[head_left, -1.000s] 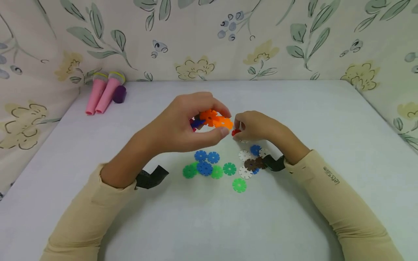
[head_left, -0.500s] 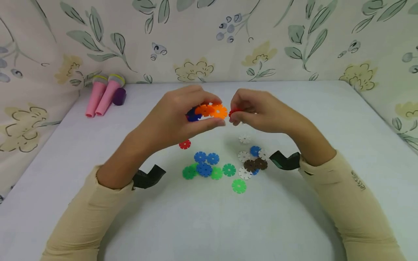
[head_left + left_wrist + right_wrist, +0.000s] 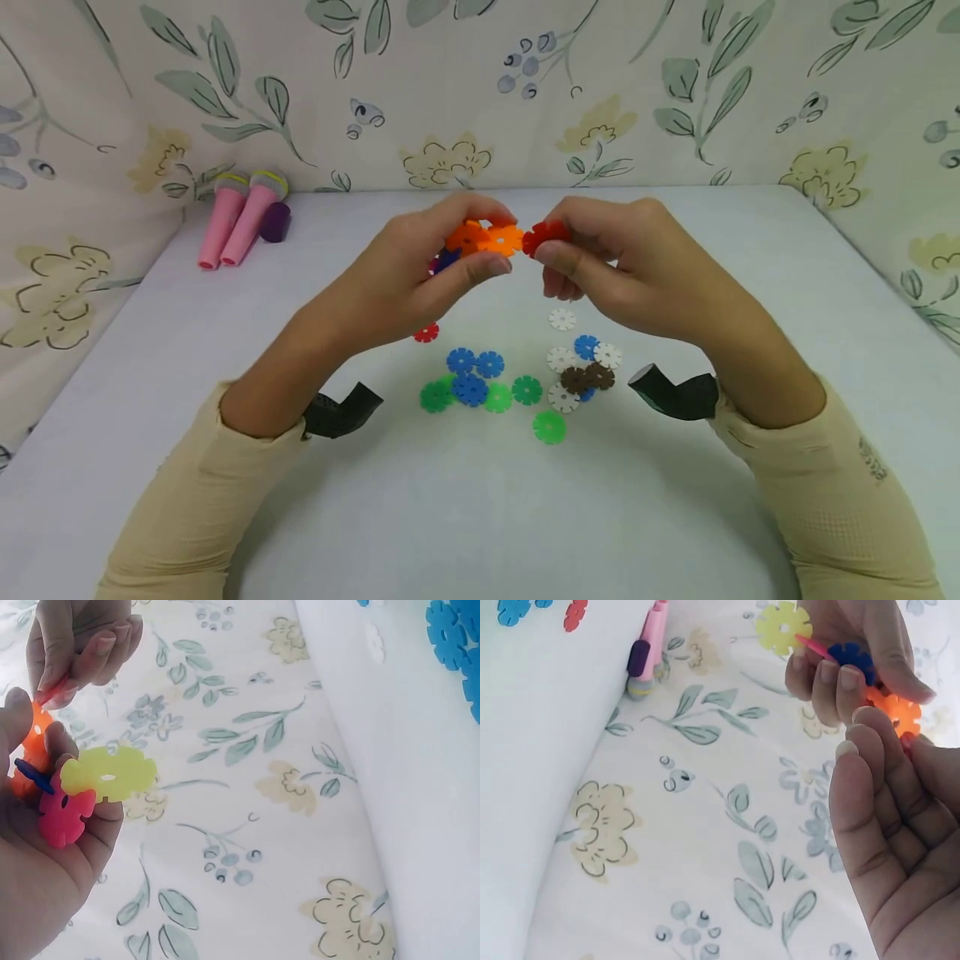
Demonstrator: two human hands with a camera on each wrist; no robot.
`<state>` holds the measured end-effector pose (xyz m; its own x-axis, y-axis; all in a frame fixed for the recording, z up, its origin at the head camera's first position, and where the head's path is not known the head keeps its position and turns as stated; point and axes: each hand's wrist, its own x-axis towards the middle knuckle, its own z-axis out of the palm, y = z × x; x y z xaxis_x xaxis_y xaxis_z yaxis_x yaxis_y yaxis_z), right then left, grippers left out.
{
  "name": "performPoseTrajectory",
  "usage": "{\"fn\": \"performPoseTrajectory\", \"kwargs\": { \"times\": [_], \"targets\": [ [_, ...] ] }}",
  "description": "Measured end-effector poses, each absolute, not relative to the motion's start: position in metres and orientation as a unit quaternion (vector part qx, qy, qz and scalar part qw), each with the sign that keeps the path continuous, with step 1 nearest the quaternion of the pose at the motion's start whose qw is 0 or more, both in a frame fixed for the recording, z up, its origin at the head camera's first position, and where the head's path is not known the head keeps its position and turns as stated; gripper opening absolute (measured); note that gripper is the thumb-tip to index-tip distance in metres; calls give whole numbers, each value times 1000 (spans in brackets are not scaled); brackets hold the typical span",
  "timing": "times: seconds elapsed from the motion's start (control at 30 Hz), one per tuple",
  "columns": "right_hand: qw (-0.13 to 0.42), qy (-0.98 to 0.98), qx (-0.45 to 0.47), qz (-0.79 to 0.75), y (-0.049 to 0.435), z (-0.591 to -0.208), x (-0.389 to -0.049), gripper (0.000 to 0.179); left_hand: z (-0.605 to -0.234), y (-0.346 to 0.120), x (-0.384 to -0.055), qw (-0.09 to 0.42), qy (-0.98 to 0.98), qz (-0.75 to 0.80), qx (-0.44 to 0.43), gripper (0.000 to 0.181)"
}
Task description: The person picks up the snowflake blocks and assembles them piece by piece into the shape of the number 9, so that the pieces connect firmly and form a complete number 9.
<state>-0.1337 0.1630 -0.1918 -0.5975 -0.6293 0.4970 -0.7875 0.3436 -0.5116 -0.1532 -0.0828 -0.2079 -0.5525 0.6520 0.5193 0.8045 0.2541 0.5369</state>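
The left hand is closed round a chain of discs, with the thumb below and the fingers above, while the right hand pinches a red disc between thumb and forefinger. Both are raised over the far half of the worktop. The red disc sticks out past the right fingertips on the side towards the left hand, and its edge meets the outer orange disc; whether their slots are joined, I cannot tell. That orange disc juts out from between the left thumb and fingertips, and the inner orange disc sits deeper in the grip. Further back come a dark blue disc, a pink disc by the palm and a yellow disc, which pokes out beyond the fingers. Below the hands, around the middle of the worktop, lie loose discs: a loose red one nearest the left hand, blue ones overlapping green ones, and, towards the right edge, white ones and brown ones. Two pink microphones lie at the far left corner, with a purple cylinder just beside them
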Motion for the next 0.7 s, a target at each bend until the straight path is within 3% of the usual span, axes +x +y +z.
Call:
{"fn": "performPoseTrajectory", "kwargs": {
  "times": [0.37, 0.7],
  "targets": [
    [106, -817, 416, 384, 158, -196, -132, 11, -209, -80, -151, 63, -792, -410, -448, 38],
    [148, -841, 382, 355, 147, -210, -138, 15, -214, -75, -150, 81, -824, -356, -434, 39]
  ]
}}
